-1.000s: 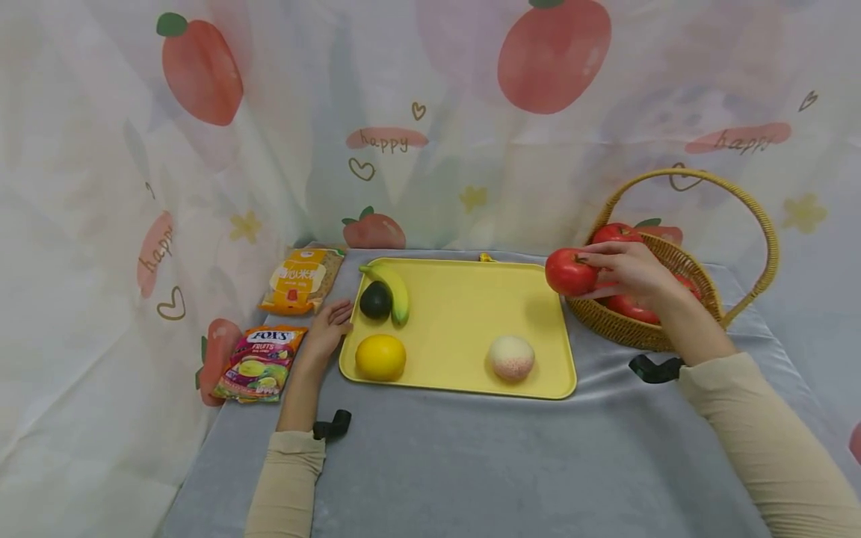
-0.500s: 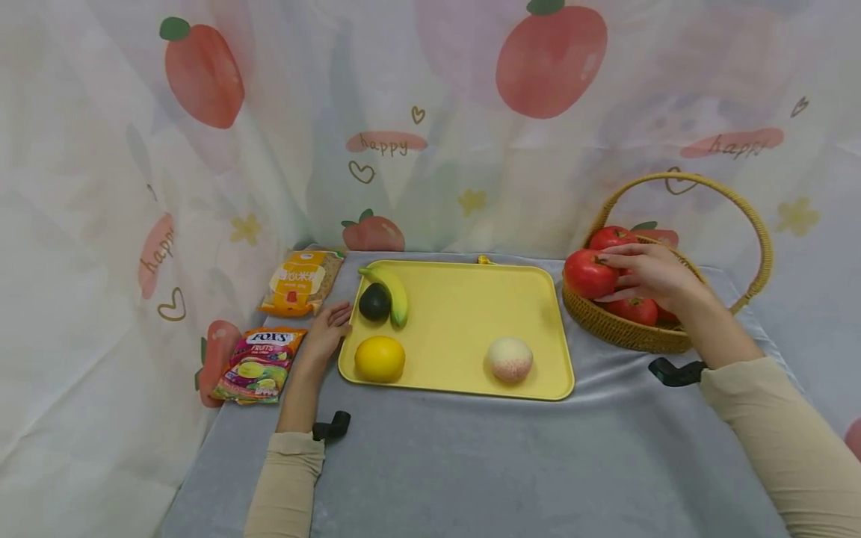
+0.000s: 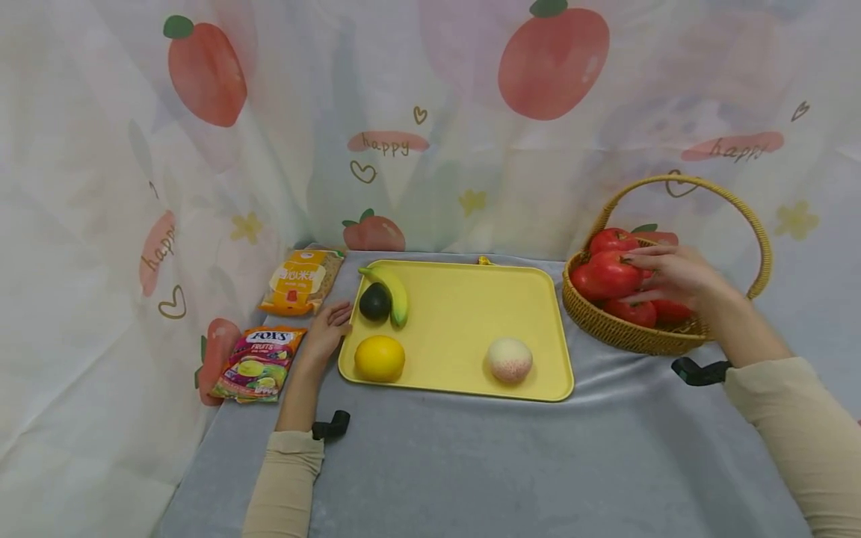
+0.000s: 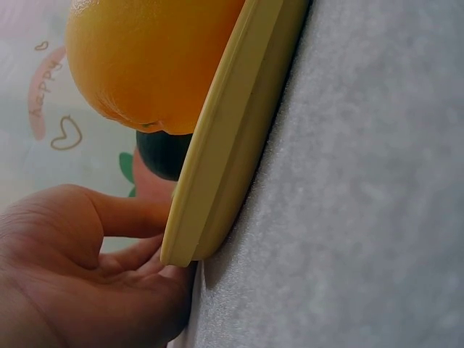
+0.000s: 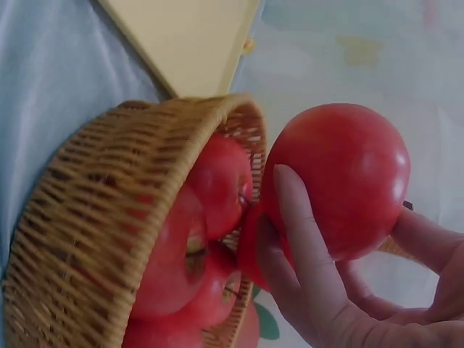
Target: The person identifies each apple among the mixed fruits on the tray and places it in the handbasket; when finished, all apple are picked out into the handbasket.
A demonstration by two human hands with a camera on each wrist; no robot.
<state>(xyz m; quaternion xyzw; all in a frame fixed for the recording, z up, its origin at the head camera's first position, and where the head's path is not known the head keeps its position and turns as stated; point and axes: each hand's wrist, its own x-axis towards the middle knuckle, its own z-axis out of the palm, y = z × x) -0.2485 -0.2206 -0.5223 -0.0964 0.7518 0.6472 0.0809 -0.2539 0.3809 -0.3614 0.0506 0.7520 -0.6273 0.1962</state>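
My right hand grips a red apple, fingers on one side and thumb on the other. In the head view the held apple is over the wicker basket, overlapping other red apples inside it. The right wrist view shows it beside the basket's rim, close to the fruit within. On the left, my left hand holds the edge of the yellow tray. Its thumb reaches over the rim while the other fingers are low at the tray's side, partly hidden.
The tray bears a banana, a dark avocado, a yellow lemon-like fruit and a pale peach. Left of it lie an orange snack bag and a Fox's candy bag. The basket's tall handle arches at the right.
My right hand has moved right with the apple, from the tray's right edge to over the basket. The left hand has stayed at the tray.
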